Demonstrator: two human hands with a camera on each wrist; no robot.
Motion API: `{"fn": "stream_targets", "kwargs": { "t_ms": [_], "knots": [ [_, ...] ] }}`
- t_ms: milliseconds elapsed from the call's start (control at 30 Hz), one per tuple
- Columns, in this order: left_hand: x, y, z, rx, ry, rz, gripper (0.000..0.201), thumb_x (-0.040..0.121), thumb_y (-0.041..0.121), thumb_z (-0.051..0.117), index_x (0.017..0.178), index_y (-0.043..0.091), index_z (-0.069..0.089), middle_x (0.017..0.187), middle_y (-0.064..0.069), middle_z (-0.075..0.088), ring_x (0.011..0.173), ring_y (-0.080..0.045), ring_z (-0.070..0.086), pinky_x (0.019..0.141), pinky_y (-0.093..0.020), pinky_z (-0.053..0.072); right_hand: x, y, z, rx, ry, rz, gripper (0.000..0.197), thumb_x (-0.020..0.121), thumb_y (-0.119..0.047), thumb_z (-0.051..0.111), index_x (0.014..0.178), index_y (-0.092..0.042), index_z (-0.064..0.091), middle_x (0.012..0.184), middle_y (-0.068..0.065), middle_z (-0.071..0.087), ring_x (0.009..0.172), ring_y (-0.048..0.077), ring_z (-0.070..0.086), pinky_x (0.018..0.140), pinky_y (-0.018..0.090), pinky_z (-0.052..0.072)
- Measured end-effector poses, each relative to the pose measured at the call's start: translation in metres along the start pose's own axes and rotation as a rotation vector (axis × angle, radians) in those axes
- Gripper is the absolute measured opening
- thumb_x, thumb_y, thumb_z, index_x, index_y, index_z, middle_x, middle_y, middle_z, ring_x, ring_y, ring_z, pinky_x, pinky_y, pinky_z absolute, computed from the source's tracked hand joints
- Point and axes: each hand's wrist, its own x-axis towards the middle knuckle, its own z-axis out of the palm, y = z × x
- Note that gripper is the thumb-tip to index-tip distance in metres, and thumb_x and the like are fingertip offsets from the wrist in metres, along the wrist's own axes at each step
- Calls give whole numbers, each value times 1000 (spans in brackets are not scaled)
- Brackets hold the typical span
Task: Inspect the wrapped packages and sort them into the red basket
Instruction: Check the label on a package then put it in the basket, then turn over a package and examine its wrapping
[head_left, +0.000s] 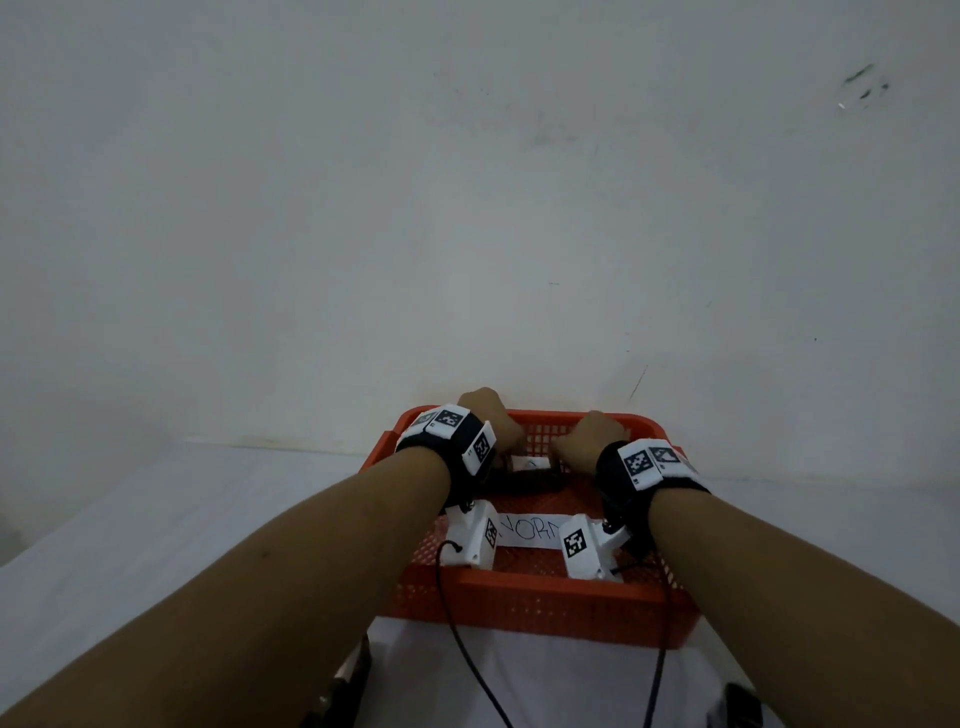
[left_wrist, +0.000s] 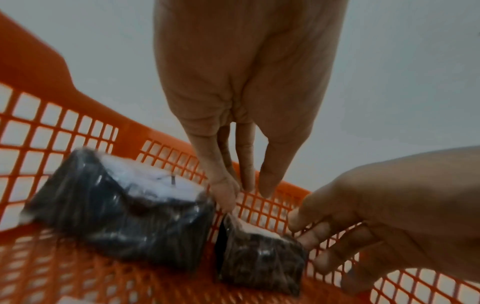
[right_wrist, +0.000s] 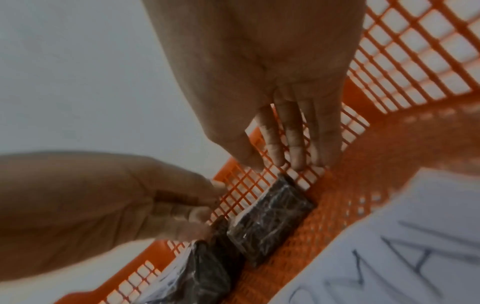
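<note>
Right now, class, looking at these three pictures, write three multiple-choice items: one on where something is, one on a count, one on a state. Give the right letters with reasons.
1. Where do the wrapped packages lie?
A. against the far wall of the red basket
B. on the table outside it
C. on the paper sign

2. How many wrapped packages show in the left wrist view?
A. one
B. two
C. four

3. How is the right hand?
A. fist clenched
B. fingers straight, holding nothing
C. gripping the basket rim

Answers:
1 A: the larger package and the smaller package sit by the mesh wall of the red basket.
2 B: only those two show.
3 B: the right hand points straight fingers down at the smaller package, grasping nothing.
</note>
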Motion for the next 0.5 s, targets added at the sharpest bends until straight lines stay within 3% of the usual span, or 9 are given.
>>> {"fn": "stream_targets", "kwargs": {
  "t_ms": [67, 133, 167, 200, 233, 300, 400, 500],
  "knots": [
    [-4, 3, -15, -62, 37, 29, 14, 79, 21, 74, 74, 17, 62, 72, -7, 61, 63, -21, 55, 61, -31, 48, -3, -8, -9, -103, 25, -79, 34, 91, -20, 66, 64, -12, 47, 64, 4, 52, 54, 19, 49, 46, 24, 33],
    [-14, 9, -34, -123, 103, 72, 15, 86, 17, 71, 73, 9, 67, 76, -12, 65, 67, -26, 59, 63, -32, 50, -10, -18, -24, -170, 9, -152, 25, 90, -25, 66, 72, -9, 58, 74, 8, 62, 66, 25, 61, 52, 25, 41],
    [-20, 10, -42, -139, 119, 91, 16, 88, 19, 72, 81, 6, 77, 83, -13, 73, 76, -30, 67, 67, -32, 54, -15, -22, -32, -196, -9, -196, 22, 91, -30, 66, 87, -8, 67, 88, 11, 69, 80, 28, 67, 60, 27, 48],
    [-26, 10, -50, -134, 122, 103, 18, 90, 22, 74, 93, 7, 83, 95, -11, 78, 89, -28, 72, 71, -31, 55, -18, -24, -38, -215, -22, -231, 31, 93, -35, 66, 108, -8, 70, 107, 13, 71, 97, 30, 70, 72, 31, 54],
    [-35, 12, -57, -120, 123, 124, 23, 92, 26, 74, 106, 9, 83, 107, -9, 79, 100, -24, 72, 75, -30, 53, -23, -27, -46, -238, -28, -265, 44, 94, -39, 66, 127, -9, 65, 124, 13, 68, 112, 30, 67, 85, 34, 56],
    [-50, 12, -69, -48, 106, 159, 38, 95, 35, 73, 125, 13, 76, 128, -6, 74, 118, -21, 67, 88, -28, 51, -36, -31, -60, -286, -29, -314, 65, 95, -44, 66, 150, -15, 50, 147, 11, 58, 129, 29, 60, 100, 38, 52],
    [-74, 12, -87, 27, 86, 208, 57, 96, 46, 70, 144, 16, 62, 148, -3, 61, 135, -21, 57, 107, -31, 45, -55, -37, -81, -308, -34, -348, 75, 95, -48, 66, 158, -19, 39, 157, 10, 49, 137, 28, 54, 107, 38, 48],
    [-100, 14, -103, 65, 114, 250, 63, 96, 52, 67, 147, 17, 58, 152, -2, 57, 139, -21, 54, 111, -34, 42, -79, -37, -98, -357, -5, -379, 77, 96, -49, 65, 161, -19, 35, 160, 10, 47, 141, 28, 52, 109, 38, 46]
  ]
}}
